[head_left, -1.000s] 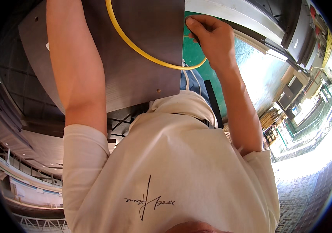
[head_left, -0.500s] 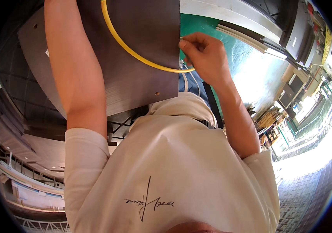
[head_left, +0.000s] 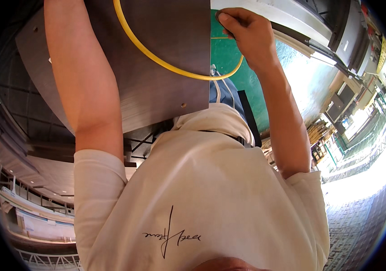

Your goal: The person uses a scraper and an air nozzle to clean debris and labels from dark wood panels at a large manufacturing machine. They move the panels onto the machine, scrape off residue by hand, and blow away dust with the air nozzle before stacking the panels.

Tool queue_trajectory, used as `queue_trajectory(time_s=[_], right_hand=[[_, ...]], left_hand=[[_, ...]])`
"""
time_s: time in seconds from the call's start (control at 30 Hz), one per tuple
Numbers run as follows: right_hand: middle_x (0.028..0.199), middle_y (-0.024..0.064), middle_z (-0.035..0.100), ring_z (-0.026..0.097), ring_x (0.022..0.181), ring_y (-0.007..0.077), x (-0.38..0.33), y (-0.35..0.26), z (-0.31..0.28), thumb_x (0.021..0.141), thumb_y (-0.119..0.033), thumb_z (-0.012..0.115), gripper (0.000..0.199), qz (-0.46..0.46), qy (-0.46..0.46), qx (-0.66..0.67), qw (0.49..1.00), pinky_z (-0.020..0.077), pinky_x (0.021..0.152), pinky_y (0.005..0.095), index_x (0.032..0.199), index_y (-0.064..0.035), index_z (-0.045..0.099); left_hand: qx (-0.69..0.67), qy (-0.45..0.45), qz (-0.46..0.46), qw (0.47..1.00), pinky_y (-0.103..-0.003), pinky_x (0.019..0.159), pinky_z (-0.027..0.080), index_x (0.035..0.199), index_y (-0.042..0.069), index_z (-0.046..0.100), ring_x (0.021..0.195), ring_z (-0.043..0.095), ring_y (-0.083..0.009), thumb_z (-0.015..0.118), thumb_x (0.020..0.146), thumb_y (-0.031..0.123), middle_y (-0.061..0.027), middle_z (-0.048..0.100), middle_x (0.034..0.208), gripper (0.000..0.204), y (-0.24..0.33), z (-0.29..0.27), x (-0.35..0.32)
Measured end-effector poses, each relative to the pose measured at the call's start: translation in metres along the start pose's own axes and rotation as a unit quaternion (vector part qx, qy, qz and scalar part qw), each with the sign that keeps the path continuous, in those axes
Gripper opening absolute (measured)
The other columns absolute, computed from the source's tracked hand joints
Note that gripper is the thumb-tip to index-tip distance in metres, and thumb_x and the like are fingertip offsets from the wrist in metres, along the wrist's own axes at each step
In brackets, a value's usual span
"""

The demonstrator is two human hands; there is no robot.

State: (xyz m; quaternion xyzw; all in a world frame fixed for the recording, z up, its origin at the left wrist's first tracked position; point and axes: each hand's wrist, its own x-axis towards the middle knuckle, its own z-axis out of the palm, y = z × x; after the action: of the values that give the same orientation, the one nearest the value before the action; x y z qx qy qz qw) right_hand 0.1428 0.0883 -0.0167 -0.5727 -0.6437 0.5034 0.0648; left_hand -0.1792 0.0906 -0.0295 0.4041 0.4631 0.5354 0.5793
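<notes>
Right grip [head_left: 254, 40] pinches a dark object [head_left: 218, 16]; yellow hose [head_left: 175, 69] crosses brown panel [head_left: 157, 90]; left grip: can't tell.

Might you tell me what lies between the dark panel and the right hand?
Head view: green floor, the curving yellow hose and a thin yellow line.

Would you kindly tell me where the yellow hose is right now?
In the head view, the yellow hose curves across the dark board at upper centre, past its right edge and up to the right hand.
</notes>
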Motion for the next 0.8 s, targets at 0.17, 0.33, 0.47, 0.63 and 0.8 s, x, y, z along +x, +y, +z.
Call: queue_trajectory(time_s=[0.17, 0.33, 0.47, 0.63, 0.8], right_hand=[[0.085, 0.0096, 0.072, 0.067, 0.07, 0.0163, -0.003, -0.033, 0.011, 0.094, -0.015, 0.072, 0.019, 0.085, -0.007, 0.054, 0.995, 0.0532, 0.064, 0.0313, 0.103, 0.0017, 0.075], [0.08, 0.0047, 0.071, 0.066, 0.071, 0.0096, -0.014, -0.05, 0.012, 0.095, -0.02, 0.074, 0.027, 0.062, -0.005, -0.08, 0.995, 0.0553, 0.064, 0.0249, 0.109, 0.0028, 0.075], [0.081, 0.0069, 0.073, 0.067, 0.071, 0.0135, -0.041, -0.036, 0.01, 0.093, -0.017, 0.072, 0.022, 0.111, -0.035, -0.07, 0.991, 0.0542, 0.066, 0.0284, 0.103, 0.0027, 0.075], [0.092, 0.0101, 0.074, 0.07, 0.079, 0.0178, -0.063, -0.03, -0.02, 0.093, -0.008, 0.071, 0.014, 0.083, 0.008, 0.054, 0.995, 0.055, 0.075, 0.0306, 0.103, 0.0011, 0.074], [0.097, 0.0116, 0.071, 0.07, 0.089, 0.0258, -0.048, -0.069, -0.081, 0.08, 0.005, 0.073, 0.018, -0.249, 0.009, -0.06, 0.967, 0.0563, 0.081, 0.0363, 0.097, -0.0014, 0.072]], left_hand=[[-0.012, -0.005, -0.021, 1.0, -0.02, 0.047, 0.042, 0.097, 0.003, 0.068, 0.051, 0.056, -0.0096, 0.072, 0.096, 0.032, -0.0087, 0.068, 0.072, 0.029, -0.004, -0.003, 0.005], [-0.006, -0.007, -0.003, 1.0, -0.02, 0.047, 0.042, 0.098, 0.004, 0.067, 0.051, 0.056, -0.0096, 0.071, 0.096, 0.032, -0.0087, 0.068, 0.072, 0.028, -0.006, -0.004, 0.005], [-0.018, -0.017, -0.052, 0.998, -0.021, 0.048, 0.042, 0.098, 0.004, 0.065, 0.049, 0.055, -0.0104, 0.07, 0.096, 0.03, -0.0088, 0.068, 0.073, 0.026, -0.004, -0.013, 0.011], [-0.055, -0.003, -0.057, 0.997, -0.019, 0.045, 0.038, 0.093, 0.006, 0.063, 0.046, 0.051, -0.008, 0.072, 0.095, 0.028, -0.0079, 0.066, 0.07, 0.024, 0.004, -0.002, 0.011], [0.002, 0.094, -0.057, 0.994, -0.025, 0.053, 0.041, 0.085, 0.009, 0.061, 0.052, 0.052, -0.0087, 0.067, 0.094, 0.026, -0.0043, 0.063, 0.071, 0.02, -0.009, -0.001, -0.011]])
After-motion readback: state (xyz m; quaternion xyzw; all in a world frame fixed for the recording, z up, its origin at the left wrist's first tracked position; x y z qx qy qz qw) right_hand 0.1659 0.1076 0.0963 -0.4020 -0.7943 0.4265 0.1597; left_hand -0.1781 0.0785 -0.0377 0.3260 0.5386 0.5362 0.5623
